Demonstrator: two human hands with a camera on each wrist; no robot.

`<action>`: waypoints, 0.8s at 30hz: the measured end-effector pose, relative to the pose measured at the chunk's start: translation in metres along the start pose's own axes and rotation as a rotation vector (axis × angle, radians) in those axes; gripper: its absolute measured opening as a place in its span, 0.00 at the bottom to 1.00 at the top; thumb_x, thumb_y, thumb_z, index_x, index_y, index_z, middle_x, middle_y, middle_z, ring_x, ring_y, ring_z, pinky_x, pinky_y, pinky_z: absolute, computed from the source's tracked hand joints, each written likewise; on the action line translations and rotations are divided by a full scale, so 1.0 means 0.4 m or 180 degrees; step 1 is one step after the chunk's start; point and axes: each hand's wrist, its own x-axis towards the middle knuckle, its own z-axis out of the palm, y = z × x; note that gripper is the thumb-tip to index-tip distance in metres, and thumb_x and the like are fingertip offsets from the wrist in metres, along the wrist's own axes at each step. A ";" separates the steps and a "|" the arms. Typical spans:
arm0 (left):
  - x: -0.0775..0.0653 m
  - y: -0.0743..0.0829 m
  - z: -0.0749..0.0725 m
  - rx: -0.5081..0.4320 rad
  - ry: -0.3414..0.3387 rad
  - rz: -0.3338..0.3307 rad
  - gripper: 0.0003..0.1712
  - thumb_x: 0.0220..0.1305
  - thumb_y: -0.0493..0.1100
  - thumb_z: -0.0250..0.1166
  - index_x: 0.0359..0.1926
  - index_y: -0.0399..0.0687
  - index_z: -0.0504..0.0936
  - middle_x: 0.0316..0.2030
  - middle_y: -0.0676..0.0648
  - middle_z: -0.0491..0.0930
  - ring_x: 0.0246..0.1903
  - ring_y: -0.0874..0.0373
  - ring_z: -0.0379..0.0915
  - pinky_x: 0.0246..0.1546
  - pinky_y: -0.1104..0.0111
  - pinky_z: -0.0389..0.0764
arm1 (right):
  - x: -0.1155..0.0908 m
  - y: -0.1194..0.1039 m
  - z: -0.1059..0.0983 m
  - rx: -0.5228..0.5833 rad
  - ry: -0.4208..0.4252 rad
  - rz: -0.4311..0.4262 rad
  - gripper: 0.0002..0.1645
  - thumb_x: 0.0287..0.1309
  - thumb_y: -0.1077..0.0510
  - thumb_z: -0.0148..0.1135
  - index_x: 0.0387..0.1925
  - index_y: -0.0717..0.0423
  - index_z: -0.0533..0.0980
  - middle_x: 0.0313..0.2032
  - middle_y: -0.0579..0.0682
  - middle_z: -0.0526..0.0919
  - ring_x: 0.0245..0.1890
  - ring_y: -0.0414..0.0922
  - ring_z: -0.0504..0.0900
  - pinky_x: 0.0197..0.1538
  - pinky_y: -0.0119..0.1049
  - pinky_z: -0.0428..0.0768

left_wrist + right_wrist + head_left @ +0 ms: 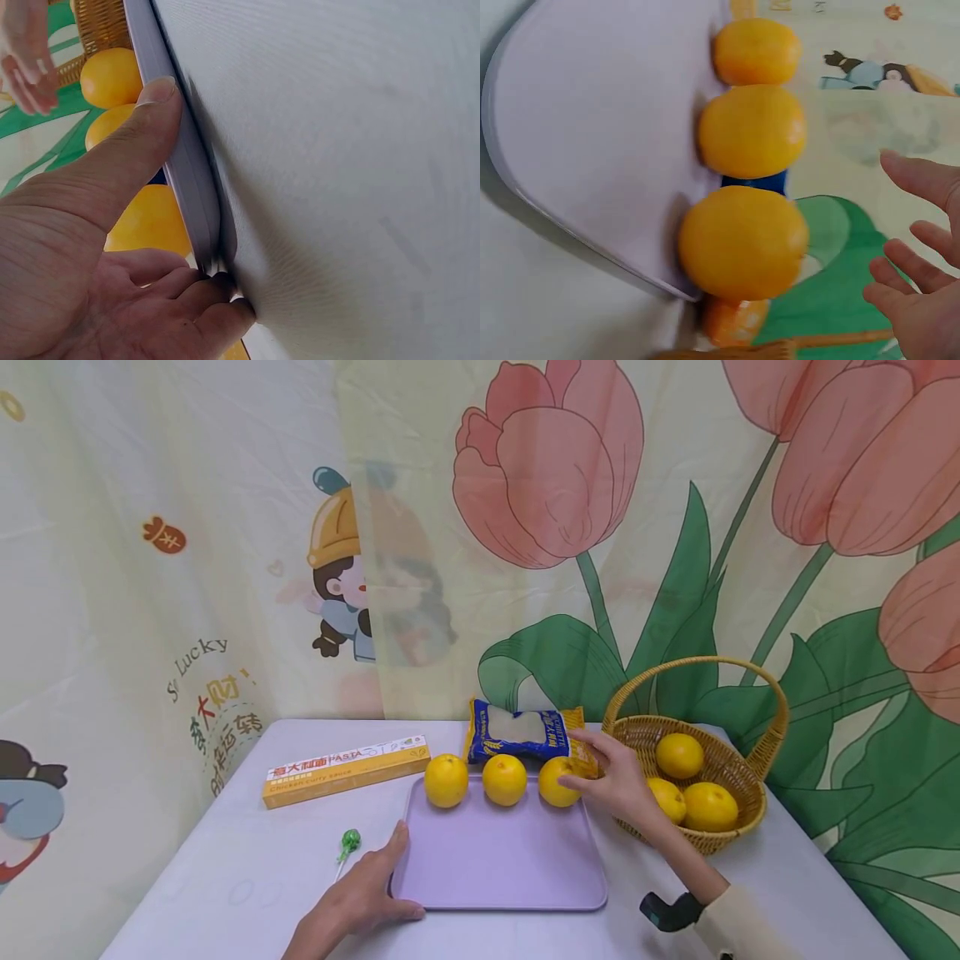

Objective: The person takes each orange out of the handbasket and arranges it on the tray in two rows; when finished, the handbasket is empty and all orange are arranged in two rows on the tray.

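Observation:
Three oranges stand in a row along the far edge of a lilac tray (498, 860): a left orange (446, 781), a middle orange (504, 779) and a right orange (557, 781). My left hand (360, 893) grips the tray's near left corner, thumb along the front rim and fingers curled at the side. Beside the right orange is my right hand (622, 781), fingers spread. The right wrist view shows a gap between this hand (922, 277) and the fruit. To its right, a wicker basket (738, 839) holds three more oranges.
Behind the tray lies a blue and yellow pasta bag (517, 731). A pasta box (345, 771) rests at the back left, with a green-wrapped lollipop (350, 841) nearer the left hand. A printed curtain (525, 610) hangs behind the white table (225, 877).

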 end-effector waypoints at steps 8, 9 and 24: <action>0.001 -0.001 -0.001 -0.0018 -0.0006 0.0012 0.74 0.46 0.49 0.90 0.83 0.29 0.53 0.77 0.24 0.63 0.72 0.31 0.69 0.74 0.36 0.68 | -0.024 -0.046 -0.132 0.0005 0.0202 -0.0520 0.38 0.53 0.69 0.83 0.66 0.66 0.78 0.63 0.64 0.83 0.66 0.59 0.80 0.66 0.24 0.76; 0.002 -0.001 -0.001 -0.0019 -0.0009 0.0006 0.74 0.46 0.49 0.90 0.83 0.29 0.53 0.77 0.24 0.62 0.72 0.30 0.69 0.74 0.36 0.68 | -0.026 -0.045 -0.149 -0.0009 0.0214 -0.0554 0.38 0.53 0.70 0.83 0.66 0.66 0.78 0.63 0.64 0.83 0.65 0.54 0.82 0.65 0.21 0.75; 0.005 -0.004 0.003 -0.0047 0.0019 0.0036 0.75 0.45 0.48 0.90 0.83 0.28 0.53 0.77 0.23 0.62 0.72 0.28 0.68 0.74 0.36 0.67 | -0.001 0.141 -0.333 -0.0226 0.0313 0.0131 0.34 0.65 0.61 0.78 0.69 0.67 0.77 0.62 0.73 0.82 0.57 0.28 0.83 0.53 0.13 0.78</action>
